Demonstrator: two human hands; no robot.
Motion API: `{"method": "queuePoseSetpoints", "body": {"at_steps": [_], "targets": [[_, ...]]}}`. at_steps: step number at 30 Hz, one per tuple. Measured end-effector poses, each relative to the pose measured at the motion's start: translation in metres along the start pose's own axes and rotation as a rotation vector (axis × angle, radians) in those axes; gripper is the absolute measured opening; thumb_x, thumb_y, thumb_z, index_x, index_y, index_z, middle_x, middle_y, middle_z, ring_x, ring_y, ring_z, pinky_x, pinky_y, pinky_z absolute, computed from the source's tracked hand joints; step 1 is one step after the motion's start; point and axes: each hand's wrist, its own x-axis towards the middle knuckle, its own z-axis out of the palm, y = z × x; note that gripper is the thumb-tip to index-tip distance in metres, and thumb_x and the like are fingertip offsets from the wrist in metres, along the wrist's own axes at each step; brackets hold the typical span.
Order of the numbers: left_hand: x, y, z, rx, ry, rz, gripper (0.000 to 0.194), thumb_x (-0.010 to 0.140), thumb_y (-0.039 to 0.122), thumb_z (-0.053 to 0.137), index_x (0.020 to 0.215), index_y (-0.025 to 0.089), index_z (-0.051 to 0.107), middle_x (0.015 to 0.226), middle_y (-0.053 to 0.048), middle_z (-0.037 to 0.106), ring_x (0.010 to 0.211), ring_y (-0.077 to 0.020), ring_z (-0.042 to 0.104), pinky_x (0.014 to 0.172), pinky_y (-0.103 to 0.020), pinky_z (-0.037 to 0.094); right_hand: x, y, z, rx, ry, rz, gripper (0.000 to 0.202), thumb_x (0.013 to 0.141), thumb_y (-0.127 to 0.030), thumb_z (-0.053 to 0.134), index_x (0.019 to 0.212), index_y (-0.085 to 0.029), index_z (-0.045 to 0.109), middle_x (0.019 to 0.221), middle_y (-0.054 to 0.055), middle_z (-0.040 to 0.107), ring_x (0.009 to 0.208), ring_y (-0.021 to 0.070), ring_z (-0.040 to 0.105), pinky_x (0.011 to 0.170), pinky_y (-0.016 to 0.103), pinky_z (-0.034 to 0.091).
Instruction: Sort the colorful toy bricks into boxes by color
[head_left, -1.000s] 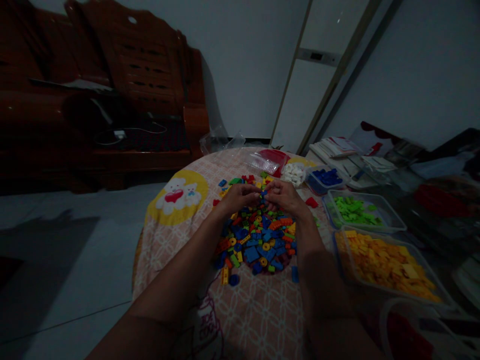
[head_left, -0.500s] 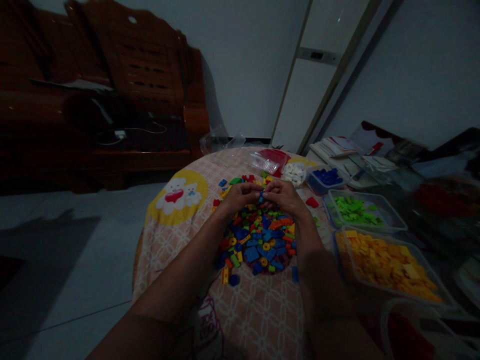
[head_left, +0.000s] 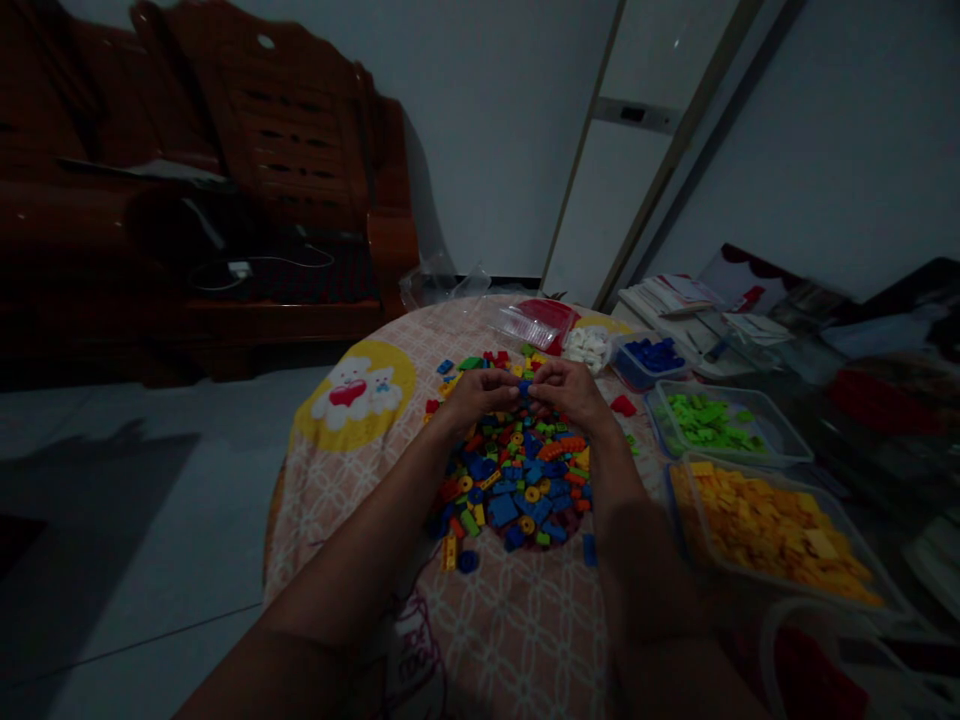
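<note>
Above the pile of mixed coloured bricks (head_left: 517, 490), my left hand (head_left: 482, 393) and my right hand (head_left: 568, 392) meet fingertip to fingertip. Between them is a small blue brick (head_left: 524, 387), pinched by the fingers of both hands. Whether it is one piece or two joined pieces is too small to tell. The pile spreads over the patterned tablecloth (head_left: 517, 620) beneath and in front of my hands, with blue, yellow, orange, green and red pieces and some wheels.
On the right stand clear boxes of blue bricks (head_left: 654, 354), green bricks (head_left: 709, 422), yellow bricks (head_left: 780, 525) and red pieces (head_left: 814, 675). White pieces (head_left: 589, 346) and a clear plastic tray (head_left: 525, 325) lie at the back. A wooden bench (head_left: 292, 130) is beyond the table.
The blue brick between my fingertips has turned slightly and shows more of its surface. Both hands stay in nearly the same place.
</note>
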Motion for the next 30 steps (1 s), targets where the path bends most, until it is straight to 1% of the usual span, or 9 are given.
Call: {"method": "queuePoseSetpoints", "body": {"at_steps": [3,7,10,13,15,17,19,25,30], "targets": [[0.001,-0.001,0.000,0.056,0.030,0.006,0.043,0.057,0.044,0.090,0.085,0.014,0.075,0.074,-0.005,0.072,0.069,-0.0180,0.069,0.073,-0.034,0.057,0.002,0.001,0.003,-0.004,-0.028,0.023,0.038,0.063,-0.035,0.085,0.094,-0.020,0.069,0.063,-0.003,0.070,0.057,0.0165,0.070,0.051,0.024,0.057],[0.004,-0.004,0.000,0.139,0.015,0.021,0.037,0.059,0.045,0.087,0.078,0.015,0.074,0.071,-0.003,0.070,0.066,-0.0183,0.068,0.068,-0.033,0.057,0.001,-0.001,0.002,-0.022,-0.070,0.088,0.022,0.068,-0.029,0.080,0.085,-0.017,0.072,0.061,0.001,0.072,0.055,0.0168,0.071,0.048,0.022,0.057],[0.003,0.001,-0.004,0.160,0.024,0.050,0.035,0.063,0.042,0.084,0.083,0.015,0.074,0.072,-0.004,0.072,0.065,-0.0176,0.068,0.068,-0.033,0.057,-0.002,0.001,-0.015,0.005,0.031,0.137,0.021,0.068,-0.024,0.080,0.085,-0.016,0.071,0.059,0.003,0.071,0.052,0.0163,0.069,0.045,0.022,0.057],[-0.002,0.013,-0.013,0.140,0.083,0.083,0.032,0.069,0.039,0.081,0.088,0.015,0.074,0.075,-0.006,0.074,0.066,-0.0175,0.069,0.071,-0.036,0.059,-0.001,0.010,-0.046,0.084,0.287,0.131,0.023,0.066,-0.022,0.082,0.085,-0.016,0.069,0.063,0.004,0.072,0.055,0.0176,0.071,0.049,0.024,0.061],[-0.005,0.022,-0.021,0.138,0.130,0.104,0.031,0.071,0.039,0.080,0.089,0.015,0.074,0.079,-0.007,0.075,0.069,-0.0183,0.070,0.074,-0.038,0.059,0.001,0.019,-0.070,0.173,0.555,0.077,0.023,0.065,-0.019,0.082,0.080,-0.018,0.064,0.065,0.002,0.069,0.060,0.0178,0.072,0.055,0.027,0.064],[-0.007,0.027,-0.027,0.143,0.181,0.122,0.033,0.069,0.040,0.081,0.089,0.014,0.075,0.080,-0.007,0.076,0.072,-0.0192,0.071,0.078,-0.038,0.059,0.004,0.029,-0.093,0.284,0.831,-0.016,0.024,0.065,-0.014,0.077,0.081,-0.020,0.060,0.069,-0.001,0.067,0.068,0.0167,0.073,0.066,0.030,0.066],[-0.008,0.029,-0.033,0.144,0.221,0.130,0.038,0.066,0.043,0.083,0.089,0.014,0.076,0.080,-0.007,0.076,0.075,-0.0204,0.071,0.079,-0.039,0.059,0.005,0.038,-0.112,0.373,1.003,-0.119,0.028,0.064,-0.010,0.072,0.085,-0.021,0.058,0.079,-0.002,0.066,0.080,0.0151,0.073,0.079,0.033,0.066],[-0.008,0.027,-0.046,0.125,0.290,0.136,0.044,0.060,0.046,0.085,0.088,0.012,0.076,0.078,-0.008,0.075,0.074,-0.0206,0.071,0.079,-0.039,0.059,0.002,0.050,-0.139,0.364,0.962,-0.271,0.027,0.067,-0.014,0.071,0.090,-0.020,0.059,0.105,0.002,0.065,0.112,0.0161,0.064,0.100,0.041,0.056],[-0.010,0.029,-0.055,0.112,0.340,0.163,0.045,0.059,0.045,0.087,0.086,0.011,0.076,0.077,-0.008,0.074,0.071,-0.0182,0.069,0.079,-0.037,0.059,0.007,0.043,-0.142,0.446,0.989,-0.349,0.022,0.066,-0.010,0.067,0.076,-0.021,0.050,0.086,-0.002,0.056,0.089,0.0107,0.062,0.098,0.034,0.055]]}}
